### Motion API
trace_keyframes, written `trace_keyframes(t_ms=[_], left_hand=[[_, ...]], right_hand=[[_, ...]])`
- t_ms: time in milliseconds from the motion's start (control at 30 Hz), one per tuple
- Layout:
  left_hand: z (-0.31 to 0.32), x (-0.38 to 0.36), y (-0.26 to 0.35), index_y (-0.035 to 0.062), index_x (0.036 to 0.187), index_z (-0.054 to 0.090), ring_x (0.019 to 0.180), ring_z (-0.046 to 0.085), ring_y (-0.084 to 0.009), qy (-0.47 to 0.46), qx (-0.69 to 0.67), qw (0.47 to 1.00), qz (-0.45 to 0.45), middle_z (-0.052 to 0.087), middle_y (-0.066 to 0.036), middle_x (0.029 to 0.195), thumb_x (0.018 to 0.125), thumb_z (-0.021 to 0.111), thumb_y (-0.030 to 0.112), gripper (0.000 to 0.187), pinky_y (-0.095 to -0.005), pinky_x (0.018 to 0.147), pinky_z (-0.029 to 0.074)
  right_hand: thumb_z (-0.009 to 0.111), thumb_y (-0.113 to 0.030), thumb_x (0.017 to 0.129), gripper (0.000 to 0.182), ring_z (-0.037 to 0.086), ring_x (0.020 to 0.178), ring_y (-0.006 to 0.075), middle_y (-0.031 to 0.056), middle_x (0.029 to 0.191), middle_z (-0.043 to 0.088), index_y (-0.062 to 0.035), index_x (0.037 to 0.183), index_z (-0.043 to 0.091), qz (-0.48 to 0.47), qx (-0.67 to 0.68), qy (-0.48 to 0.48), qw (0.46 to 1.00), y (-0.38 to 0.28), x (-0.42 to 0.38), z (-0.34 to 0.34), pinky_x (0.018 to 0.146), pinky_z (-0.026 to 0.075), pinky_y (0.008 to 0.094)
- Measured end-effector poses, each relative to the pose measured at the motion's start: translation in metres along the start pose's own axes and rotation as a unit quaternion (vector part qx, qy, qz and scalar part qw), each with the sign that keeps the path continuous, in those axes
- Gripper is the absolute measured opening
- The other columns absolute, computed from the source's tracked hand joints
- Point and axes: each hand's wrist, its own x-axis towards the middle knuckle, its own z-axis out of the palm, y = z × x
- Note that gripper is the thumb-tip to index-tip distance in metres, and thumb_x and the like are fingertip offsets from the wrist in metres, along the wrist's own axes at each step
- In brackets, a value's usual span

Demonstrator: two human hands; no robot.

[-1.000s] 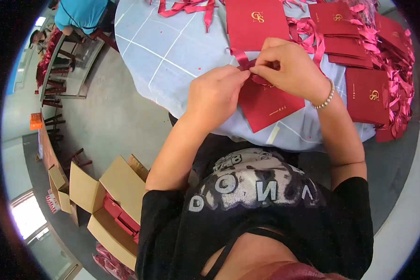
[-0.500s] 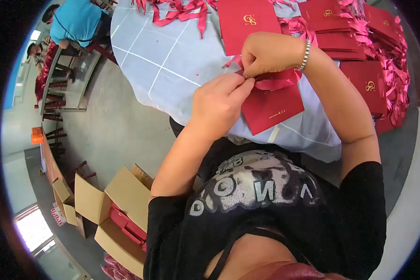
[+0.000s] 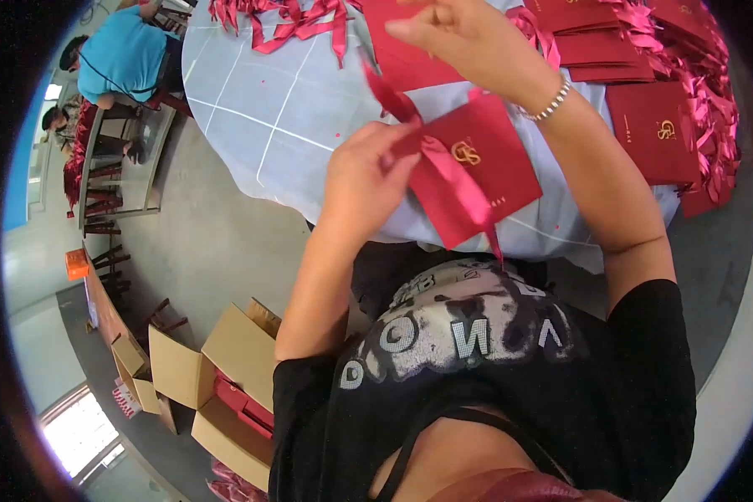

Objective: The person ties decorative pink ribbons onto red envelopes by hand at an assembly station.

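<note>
My left hand (image 3: pixel 364 176) pinches the left corner of a flat red gift bag (image 3: pixel 510 159) with a gold emblem. A pink ribbon (image 3: pixel 460 180) runs from those fingers across the bag's face, and its end hangs past the near edge. Another ribbon end (image 3: pixel 389 96) sticks up blurred above my left hand. Higher up, my right hand (image 3: pixel 477 42) is off the bag with thumb and fingers apart; the top of the frame cuts off part of it. Beneath it lies another red gift bag (image 3: pixel 393 63).
A blue-grey checked cloth (image 3: pixel 234 125) covers the table. Loose ribbons (image 3: pixel 297 33) lie at its far left. Stacked red bags (image 3: pixel 657 134) with ribbons crowd the right side. An open carton (image 3: pixel 234 360) stands on the floor at left. A person in blue (image 3: pixel 121 54) sits farther off.
Both hands were together at the bag's ribbon; my right hand has moved up and away. The bag now shows its emblem side, with the ribbon lying across it.
</note>
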Motion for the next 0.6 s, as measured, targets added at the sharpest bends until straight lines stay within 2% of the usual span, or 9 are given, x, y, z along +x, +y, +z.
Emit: trace_keyframes(t_ms=[33, 133, 233, 333, 367, 433, 600], left_hand=[[-0.001, 0.0, -0.006, 0.0027, 0.11, 0.073, 0.066, 0.05, -0.0089, 0.008, 0.016, 1.0, -0.01, 0.063, -0.004, 0.086, 0.08, 0.074, -0.002, 0.031, -0.0241, 0.062, 0.043], [-0.003, 0.001, -0.018, 0.0025, 0.11, 0.072, 0.066, 0.051, -0.0098, 0.05, 0.008, 0.999, -0.006, 0.065, -0.005, 0.089, 0.081, 0.073, -0.001, 0.029, -0.0247, 0.063, 0.044], [-0.005, 0.01, -0.006, 0.0017, 0.107, 0.072, 0.069, 0.057, -0.0136, 0.08, 0.064, 0.994, 0.037, 0.067, -0.009, 0.093, 0.082, 0.071, -0.002, 0.026, -0.0256, 0.065, 0.047], [0.003, 0.028, -0.001, 0.0007, 0.104, 0.072, 0.073, 0.063, -0.0204, 0.051, 0.079, 0.989, 0.112, 0.067, -0.012, 0.092, 0.083, 0.071, 0.002, 0.021, -0.0287, 0.068, 0.05], [0.007, 0.035, 0.002, 0.0006, 0.104, 0.072, 0.075, 0.064, -0.0227, 0.027, 0.089, 0.989, 0.111, 0.067, -0.013, 0.091, 0.084, 0.071, 0.005, 0.02, -0.0307, 0.069, 0.051], [0.018, 0.049, 0.009, 0.0004, 0.102, 0.071, 0.077, 0.065, -0.0274, -0.019, 0.111, 0.987, 0.111, 0.066, -0.014, 0.09, 0.084, 0.073, 0.01, 0.021, -0.0347, 0.07, 0.052], [0.043, 0.069, 0.001, 0.0003, 0.098, 0.069, 0.08, 0.065, -0.032, -0.056, 0.167, 0.976, 0.125, 0.065, -0.015, 0.089, 0.081, 0.077, 0.024, 0.03, -0.0413, 0.074, 0.052]], right_hand=[[0.073, -0.027, 0.092, 0.024, 0.053, 0.07, 0.0032, -0.0013, 0.074, 0.061, -0.0032, 0.092, 0.069, -0.099, 0.072, 0.011, 0.992, -0.002, -0.012, 0.004, 0.062, 0.044, 0.0231], [0.07, -0.013, 0.09, 0.013, 0.06, 0.077, 0.0098, 0.0022, 0.086, 0.065, -0.0047, 0.1, 0.069, -0.043, -0.018, -0.158, 0.986, 0.009, -0.051, -0.009, 0.066, 0.048, 0.0268], [0.067, -0.008, 0.083, 0.022, 0.065, 0.085, 0.0254, 0.0105, 0.092, 0.064, -0.0063, 0.105, 0.07, -0.246, -0.158, -0.114, 0.95, 0.025, -0.091, -0.002, 0.076, 0.052, 0.0368], [0.064, -0.005, 0.079, 0.028, 0.063, 0.099, 0.032, 0.0112, 0.104, 0.061, -0.0067, 0.105, 0.071, -0.216, -0.159, -0.208, 0.941, 0.012, -0.121, -0.003, 0.084, 0.052, 0.04], [0.066, 0.001, 0.073, 0.036, 0.062, 0.091, 0.0272, 0.0109, 0.109, 0.059, -0.0085, 0.107, 0.072, -0.253, -0.143, -0.173, 0.941, 0.02, -0.13, 0.004, 0.076, 0.052, 0.0378], [0.067, 0.001, 0.073, 0.036, 0.062, 0.091, 0.0268, 0.0106, 0.111, 0.059, -0.0083, 0.107, 0.073, -0.225, -0.159, -0.183, 0.944, 0.013, -0.142, 0.004, 0.077, 0.052, 0.0373], [0.069, -0.003, 0.072, 0.034, 0.06, 0.093, 0.0265, 0.0113, 0.12, 0.057, -0.0072, 0.105, 0.073, -0.199, -0.137, -0.195, 0.951, 0.008, -0.159, 0.003, 0.082, 0.051, 0.0384]])
